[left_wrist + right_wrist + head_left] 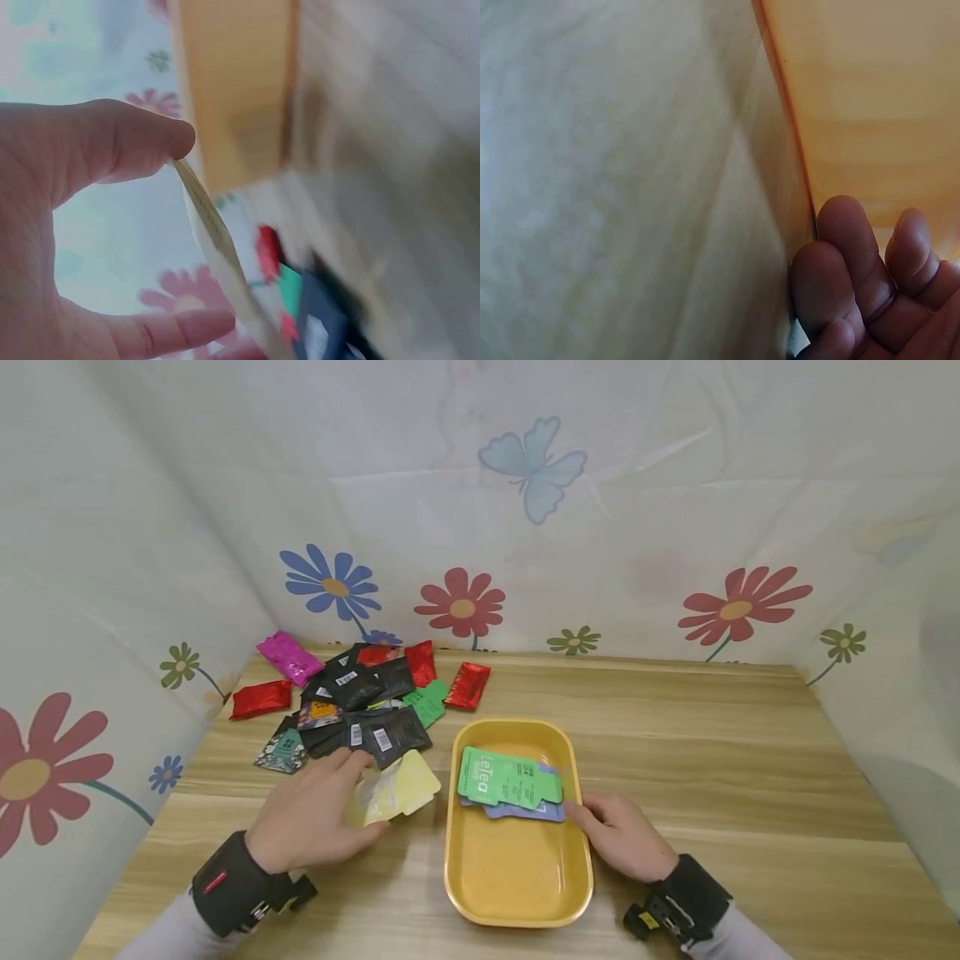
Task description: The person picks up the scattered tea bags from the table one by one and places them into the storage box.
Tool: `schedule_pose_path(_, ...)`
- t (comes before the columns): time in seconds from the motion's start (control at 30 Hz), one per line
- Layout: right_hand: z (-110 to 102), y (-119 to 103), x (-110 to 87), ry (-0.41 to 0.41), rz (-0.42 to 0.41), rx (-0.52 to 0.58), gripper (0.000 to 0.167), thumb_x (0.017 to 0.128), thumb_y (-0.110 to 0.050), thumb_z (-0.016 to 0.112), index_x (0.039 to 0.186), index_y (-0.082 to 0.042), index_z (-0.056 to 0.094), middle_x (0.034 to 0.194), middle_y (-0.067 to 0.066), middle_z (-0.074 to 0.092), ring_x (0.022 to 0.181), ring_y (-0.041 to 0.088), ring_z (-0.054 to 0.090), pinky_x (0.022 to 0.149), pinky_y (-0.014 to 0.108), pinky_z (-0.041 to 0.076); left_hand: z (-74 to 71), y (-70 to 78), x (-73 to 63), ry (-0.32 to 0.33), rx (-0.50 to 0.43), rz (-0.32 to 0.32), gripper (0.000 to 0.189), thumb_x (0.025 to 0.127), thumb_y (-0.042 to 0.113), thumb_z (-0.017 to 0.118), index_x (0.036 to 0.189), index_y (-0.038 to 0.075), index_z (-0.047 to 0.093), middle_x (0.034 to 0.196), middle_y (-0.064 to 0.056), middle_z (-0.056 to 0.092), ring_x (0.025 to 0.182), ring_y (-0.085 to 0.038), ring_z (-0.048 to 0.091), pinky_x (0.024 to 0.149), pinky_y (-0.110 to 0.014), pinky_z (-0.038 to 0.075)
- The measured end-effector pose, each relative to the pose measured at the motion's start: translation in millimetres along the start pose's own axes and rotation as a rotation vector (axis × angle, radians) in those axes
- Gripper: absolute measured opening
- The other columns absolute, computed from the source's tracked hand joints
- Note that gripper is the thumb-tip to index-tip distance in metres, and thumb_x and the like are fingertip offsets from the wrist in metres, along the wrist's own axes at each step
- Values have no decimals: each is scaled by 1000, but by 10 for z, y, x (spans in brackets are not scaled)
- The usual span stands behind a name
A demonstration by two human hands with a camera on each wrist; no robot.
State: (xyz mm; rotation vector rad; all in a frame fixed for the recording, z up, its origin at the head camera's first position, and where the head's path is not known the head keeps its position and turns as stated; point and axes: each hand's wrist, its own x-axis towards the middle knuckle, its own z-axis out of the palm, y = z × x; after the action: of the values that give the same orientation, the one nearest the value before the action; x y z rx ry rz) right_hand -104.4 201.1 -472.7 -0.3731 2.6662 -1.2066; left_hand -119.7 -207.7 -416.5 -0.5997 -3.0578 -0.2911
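"What are your hands doing?"
"My left hand (311,814) pinches a yellow packet (411,781), left of centre; my right hand (626,839) grips the right rim of the yellow tray (517,872), lower centre."
"Beyond?"
"Green LeTea packet (510,779) inside; black sachets (408,727) heaped on the counter (750,760), left of frame."

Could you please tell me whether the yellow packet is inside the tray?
No, the left hand holds the yellow packet outside the tray.

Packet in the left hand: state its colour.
Pale yellow; the packet shows best in the head view.
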Motion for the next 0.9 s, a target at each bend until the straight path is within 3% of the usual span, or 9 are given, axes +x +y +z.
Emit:
schedule_pose_path(0.17,-4,5,-1,0,-7,1,30,108,-34,53,105,-16,77,84,-7,72,75,4,61,68,21,48,-109,276,200,91,-24,151,77,69,58,84,131,16,65,110,2,62,92,-15,59,69,-34,56)
schedule_pose_path(0.47,-2,22,-10,-5,-5,1,36,110,-37,46,106,-18,77,88,-7,72,82,6,63,76,22,51,-74,803,577,141,-71,365,74,72,57,78,133,18,63,116,4,58,100,-14,55,72,-30,55)
schedule_pose_path(0.57,-15,30,-17,-3,-21,2,42,112,-37,40,108,-18,77,89,-8,71,86,6,64,80,23,52,-94,942,675,172,-84,405,74,72,56,78,134,17,63,113,4,57,97,-13,54,70,-28,53)
schedule_pose_path(0.67,-27,32,-22,-17,-21,12,47,113,-37,35,102,-16,76,82,-8,69,79,5,63,75,23,52,-139,1046,740,177,-90,430,79,72,57,79,137,17,61,115,3,59,98,-15,56,74,-30,54)
schedule_pose_path(0.8,-29,28,-29,-58,6,70,55,114,-38,30,93,-13,73,70,-6,65,67,8,62,66,23,50,-174,1095,773,113,-91,424,99,71,69,80,152,21,49,139,-4,57,118,-24,60,96,-42,55)
schedule_pose_path(0.9,-35,22,-35,-71,24,99,57,114,-40,27,95,-12,73,71,-6,65,68,9,63,66,23,51,-171,1038,775,69,-108,393,108,71,74,78,158,22,41,154,-9,49,133,-30,55,107,-53,49)
